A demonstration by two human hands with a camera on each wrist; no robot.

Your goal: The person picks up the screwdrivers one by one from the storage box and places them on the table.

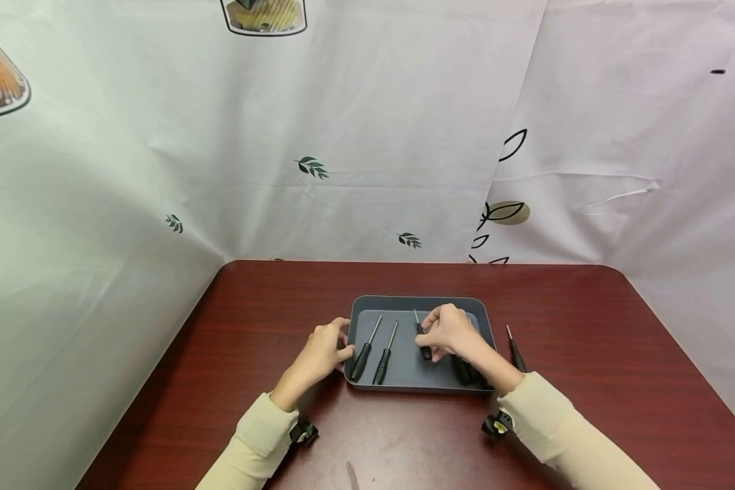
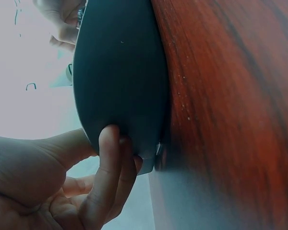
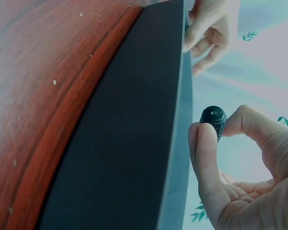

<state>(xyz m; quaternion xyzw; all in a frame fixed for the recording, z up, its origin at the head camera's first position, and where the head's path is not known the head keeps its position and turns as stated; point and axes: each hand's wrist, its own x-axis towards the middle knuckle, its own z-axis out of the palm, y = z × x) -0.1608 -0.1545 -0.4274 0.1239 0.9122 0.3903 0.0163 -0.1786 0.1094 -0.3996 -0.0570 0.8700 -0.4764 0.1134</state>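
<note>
A grey tray (image 1: 416, 389) stands on the table. The left hand (image 1: 320, 348) grips its left wall; in the left wrist view the fingers of that hand (image 2: 103, 177) lie against the outside of the tray wall (image 2: 120, 72). Between thumb and fingers, the right hand (image 1: 456, 335) pinches a black-handled screwdriver (image 1: 426, 352) over the tray; the handle end (image 3: 214, 115) shows in the right wrist view beside the right hand (image 3: 240, 177). Two screwdrivers (image 1: 361, 361) (image 1: 382, 366) lie at the left in the tray. Dark handles (image 1: 463, 371) lie partly hidden under the right forearm.
Another screwdriver (image 1: 515, 352) lies on the red-brown table (image 1: 282, 292) just right of the tray, close to the right forearm. A light patterned cloth (image 1: 367, 136) hangs behind the table and along its sides.
</note>
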